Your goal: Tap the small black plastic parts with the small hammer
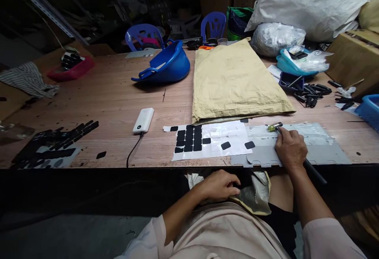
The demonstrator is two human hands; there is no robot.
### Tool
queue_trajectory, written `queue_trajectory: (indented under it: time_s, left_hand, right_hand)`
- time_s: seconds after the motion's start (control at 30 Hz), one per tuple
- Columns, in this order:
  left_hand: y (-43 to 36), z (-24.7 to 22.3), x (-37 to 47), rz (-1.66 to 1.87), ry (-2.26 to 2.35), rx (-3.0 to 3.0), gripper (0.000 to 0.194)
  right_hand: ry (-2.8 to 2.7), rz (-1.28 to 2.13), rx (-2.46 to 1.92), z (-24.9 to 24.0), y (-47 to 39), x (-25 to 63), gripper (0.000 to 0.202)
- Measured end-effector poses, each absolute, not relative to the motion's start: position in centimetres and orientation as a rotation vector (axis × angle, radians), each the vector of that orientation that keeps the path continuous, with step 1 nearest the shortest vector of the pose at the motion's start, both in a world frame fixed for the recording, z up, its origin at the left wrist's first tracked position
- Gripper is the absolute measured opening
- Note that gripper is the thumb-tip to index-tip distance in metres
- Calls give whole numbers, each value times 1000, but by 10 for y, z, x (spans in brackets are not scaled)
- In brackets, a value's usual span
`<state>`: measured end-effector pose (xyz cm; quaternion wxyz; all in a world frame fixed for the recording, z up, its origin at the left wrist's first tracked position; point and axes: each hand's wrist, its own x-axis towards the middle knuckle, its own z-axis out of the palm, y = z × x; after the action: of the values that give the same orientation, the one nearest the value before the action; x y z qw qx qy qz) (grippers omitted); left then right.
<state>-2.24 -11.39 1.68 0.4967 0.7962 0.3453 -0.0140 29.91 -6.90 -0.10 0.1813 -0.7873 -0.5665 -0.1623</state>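
My right hand (291, 148) is wrapped round a hammer (315, 172) with a black handle and a head that is part yellow-green, part metal. The hammer head lies over a grey board (319, 148) at the table's front edge. Left of the board a white sheet (213, 154) bears rows of black rounded pads (189, 138), with a few more pads scattered beside them. Below the table edge my left hand (220, 184) rests over my lap, empty, its fingers loosely bent and apart. Close to it is a pale, yellow-edged sack piece (257, 192).
A tan sack (237, 81) lies flat behind the sheet. A blue basin (174, 65) and a white power bank (143, 121) with a cable stand to its left. Dark strips (59, 144) lie far left. Black parts (312, 93) and a teal basin (299, 67) are at right.
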Motion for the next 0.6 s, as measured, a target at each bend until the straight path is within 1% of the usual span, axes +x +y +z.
queue_trajectory:
  time_s: [0.07,0.1,0.2,0.27,0.33,0.43,0.6]
  left_hand:
    - [-87,39,-24,176,791,1907,30]
    - [-69,48,-23,289,852,1914,28]
    - [-12,64,-21,495,1293,2033,28]
    - [21,68,-18,432,1582,2121,27]
    - [45,69,-15,309,1744,2180,28]
    - [69,73,-13,238,1800,2206,36]
    - [99,83,-14,437,1745,2256,46]
  right_hand:
    - [-1601,-464,-2222,0,-69,299,35]
    - [-1604,-466,-2221,0,-70,299,35]
    - [-1610,-466,-2215,0,-70,298,35]
    - [-1608,-463,-2208,0,-69,298,34]
    - [-1610,-465,-2202,0,-69,299,33]
    - [-1616,-474,-2202,-1,-69,298,33]
    - [-1616,-495,-2195,-1,-70,298,33]
